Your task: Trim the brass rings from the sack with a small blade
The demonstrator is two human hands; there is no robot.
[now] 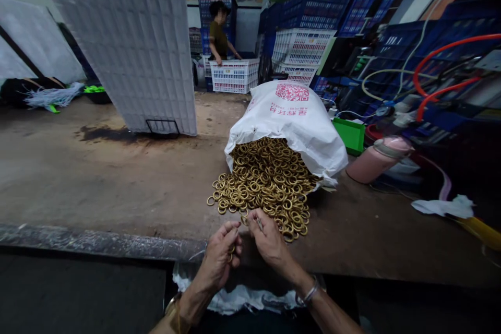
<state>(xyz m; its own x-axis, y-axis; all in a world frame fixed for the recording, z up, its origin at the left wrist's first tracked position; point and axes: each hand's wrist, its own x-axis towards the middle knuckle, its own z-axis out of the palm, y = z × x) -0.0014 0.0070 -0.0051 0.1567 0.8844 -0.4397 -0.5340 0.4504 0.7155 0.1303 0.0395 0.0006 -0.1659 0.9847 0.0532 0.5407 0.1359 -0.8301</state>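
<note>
A heap of brass-coloured rings [266, 180] spills from the mouth of a white sack [285, 120] lying on its side. At the table's front edge my left hand [223, 253] is closed, with a ring showing between its fingers. My right hand [268, 237] touches the near side of the heap, its thumb and fingers pinched together around something thin and grey. One ring [244, 219] is at its fingertips, between the two hands. Whether that ring is gripped is hard to make out.
A tall white padded panel [144, 47] stands on the wooden table [117, 182]. To the right are a pink bottle-like cylinder [378, 159], a green tray [348, 135] and orange hoses [426, 78]. Behind, a person [219, 34] holds a white crate [235, 75]; blue crates [313, 2] are stacked nearby.
</note>
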